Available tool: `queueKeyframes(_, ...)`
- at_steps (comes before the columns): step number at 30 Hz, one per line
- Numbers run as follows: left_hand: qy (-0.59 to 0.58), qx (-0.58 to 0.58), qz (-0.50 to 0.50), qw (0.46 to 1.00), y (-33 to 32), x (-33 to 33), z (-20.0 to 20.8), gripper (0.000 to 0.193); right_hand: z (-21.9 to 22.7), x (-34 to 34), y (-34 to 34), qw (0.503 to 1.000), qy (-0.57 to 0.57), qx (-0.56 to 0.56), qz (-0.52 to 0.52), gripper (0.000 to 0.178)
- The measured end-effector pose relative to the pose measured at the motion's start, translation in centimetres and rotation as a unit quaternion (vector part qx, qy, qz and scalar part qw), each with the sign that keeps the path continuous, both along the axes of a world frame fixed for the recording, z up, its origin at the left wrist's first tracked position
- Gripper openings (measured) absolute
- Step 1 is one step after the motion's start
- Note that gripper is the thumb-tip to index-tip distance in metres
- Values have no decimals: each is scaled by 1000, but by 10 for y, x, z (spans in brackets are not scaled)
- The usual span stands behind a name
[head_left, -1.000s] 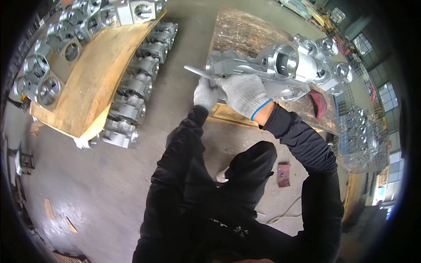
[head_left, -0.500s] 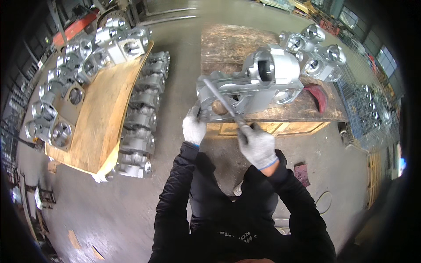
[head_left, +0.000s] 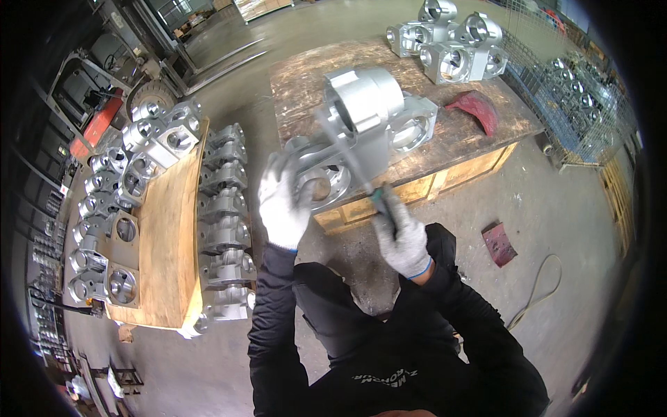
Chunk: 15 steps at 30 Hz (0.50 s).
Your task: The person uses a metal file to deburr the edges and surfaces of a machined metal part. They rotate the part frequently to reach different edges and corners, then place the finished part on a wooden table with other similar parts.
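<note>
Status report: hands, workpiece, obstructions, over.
Right hand gripping green-handled tool. Left hand at left end of casting on bench. Red curved piece apart, rightward.

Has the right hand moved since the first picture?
Yes. The right hand has drawn back from the wooden table: it overlapped the top, now shows mostly short of its near edge.

Left hand (head_left: 283, 205), right hand (head_left: 405, 243): whitish knit gloves (head_left: 408, 251), thin blue hem (head_left: 422, 270) at wrist. Black long sleeves (head_left: 274, 313), creased along forearms. Black top (head_left: 340, 396), white lettering (head_left: 386, 377) on chest. Dark trousers (head_left: 330, 309), probably black.
</note>
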<state>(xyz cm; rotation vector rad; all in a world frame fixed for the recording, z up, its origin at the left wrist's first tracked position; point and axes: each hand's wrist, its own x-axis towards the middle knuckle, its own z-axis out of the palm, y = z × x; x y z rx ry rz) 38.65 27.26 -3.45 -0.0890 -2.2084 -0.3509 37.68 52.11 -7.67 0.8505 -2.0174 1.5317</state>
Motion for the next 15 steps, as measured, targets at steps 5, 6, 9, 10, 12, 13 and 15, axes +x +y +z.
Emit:
queueKeyframes(5, -131, -66, -3, 989, 15, -52, 27, 46, -14, -27, 44, 990, -62, -82, -96, 54)
queueKeyframes(6, -130, -73, -23, 989, 14, -57, 26, 38, -18, -33, 54, 984, -124, -83, -102, 52)
queueKeyframes(9, -126, -60, -19, 990, 7, -66, 20, 22, -28, -56, 80, 966, -201, -92, -137, 48)
queueKeyframes(10, -127, -54, -21, 990, 5, -68, 18, 20, -30, -66, 86, 963, -205, -83, -152, 48)
queueKeyframes(12, -157, 12, -61, 986, 0, -71, 15, 22, -36, -81, 96, 950, -250, -70, -173, 48)
queueKeyframes(13, -146, 59, -111, 981, -3, -71, 15, 23, -40, -85, 98, 962, -204, -44, -173, 49)
queueKeyframes(15, -181, 92, -89, 975, -3, -74, 20, 19, -48, -85, 99, 975, -112, -18, -193, 51)
